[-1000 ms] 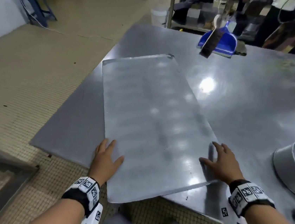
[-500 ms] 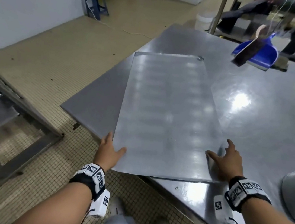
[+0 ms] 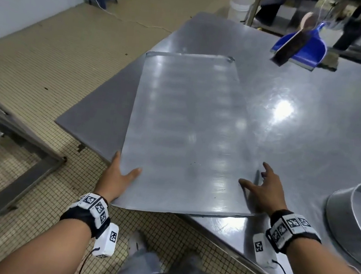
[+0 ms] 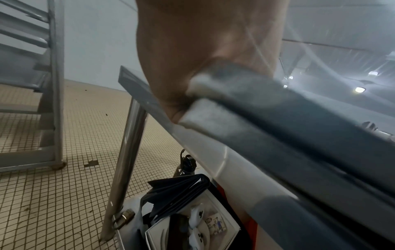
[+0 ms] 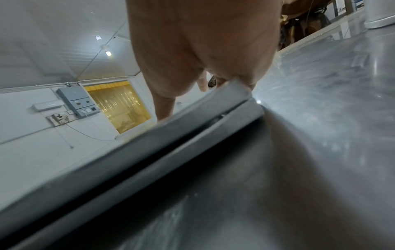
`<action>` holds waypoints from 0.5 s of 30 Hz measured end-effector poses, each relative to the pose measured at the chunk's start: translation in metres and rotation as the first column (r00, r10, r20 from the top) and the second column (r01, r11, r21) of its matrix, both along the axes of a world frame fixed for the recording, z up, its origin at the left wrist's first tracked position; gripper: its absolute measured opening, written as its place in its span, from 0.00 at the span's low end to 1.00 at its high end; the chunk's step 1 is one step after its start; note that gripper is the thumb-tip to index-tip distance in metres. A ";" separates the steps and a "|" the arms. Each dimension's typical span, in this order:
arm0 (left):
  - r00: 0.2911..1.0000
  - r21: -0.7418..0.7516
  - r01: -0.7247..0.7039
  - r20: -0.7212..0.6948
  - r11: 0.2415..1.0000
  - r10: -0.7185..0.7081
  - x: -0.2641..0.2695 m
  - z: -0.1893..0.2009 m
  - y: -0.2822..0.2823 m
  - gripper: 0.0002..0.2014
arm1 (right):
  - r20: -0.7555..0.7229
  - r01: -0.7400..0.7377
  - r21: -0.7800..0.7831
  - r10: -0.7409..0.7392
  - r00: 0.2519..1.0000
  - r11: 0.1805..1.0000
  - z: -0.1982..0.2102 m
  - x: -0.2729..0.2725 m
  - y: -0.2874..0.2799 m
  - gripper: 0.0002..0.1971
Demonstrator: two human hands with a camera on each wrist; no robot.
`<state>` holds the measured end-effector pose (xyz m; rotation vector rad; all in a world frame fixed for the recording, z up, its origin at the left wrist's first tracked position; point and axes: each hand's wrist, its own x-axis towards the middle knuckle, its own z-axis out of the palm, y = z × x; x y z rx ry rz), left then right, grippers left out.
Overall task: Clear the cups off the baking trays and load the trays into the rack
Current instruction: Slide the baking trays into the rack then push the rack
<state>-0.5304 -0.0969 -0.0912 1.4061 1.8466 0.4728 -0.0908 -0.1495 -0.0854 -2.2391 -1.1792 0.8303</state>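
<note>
A long flat baking tray point(image 3: 187, 126) lies bare on the steel table point(image 3: 311, 129), with its near end sticking out past the table's front edge. My left hand point(image 3: 118, 177) grips its near-left corner, thumb on top and fingers hidden underneath. My right hand point(image 3: 265, 189) holds the near-right rim, thumb on top and forefinger stretched along the side. The right wrist view shows the tray's rim point(image 5: 149, 143) raised a little off the table. The rack point(image 4: 49, 84), with its metal rails, stands on the floor to my left. No cups are in view.
A blue dustpan with a brush point(image 3: 306, 47) lies at the table's far side. A round metal pan point(image 3: 354, 224) sits at the right. Under the table are a leg point(image 4: 126, 152) and a box of loose items point(image 4: 192, 228). Tiled floor separates table and rack.
The tray has swung round and slid toward me, so its near end now overhangs the table edge. Both hands stayed on its near corners. My view turned left and the rack frame came in.
</note>
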 end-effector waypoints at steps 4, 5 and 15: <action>0.998 0.042 0.024 0.060 0.999 -0.026 -0.014 0.005 -0.010 0.52 | -0.060 0.008 0.021 -0.007 0.998 1.000 0.006 -0.005 -0.008 0.54; 0.998 0.041 0.018 0.066 0.999 -0.021 -0.017 0.008 -0.011 0.52 | -0.076 0.012 0.021 -0.010 0.997 1.000 0.007 -0.008 -0.009 0.53; 0.981 0.005 -0.044 0.189 0.999 0.042 -0.038 0.017 -0.013 0.58 | -0.166 0.020 -0.016 -0.023 0.986 1.000 0.021 -0.021 -0.023 0.50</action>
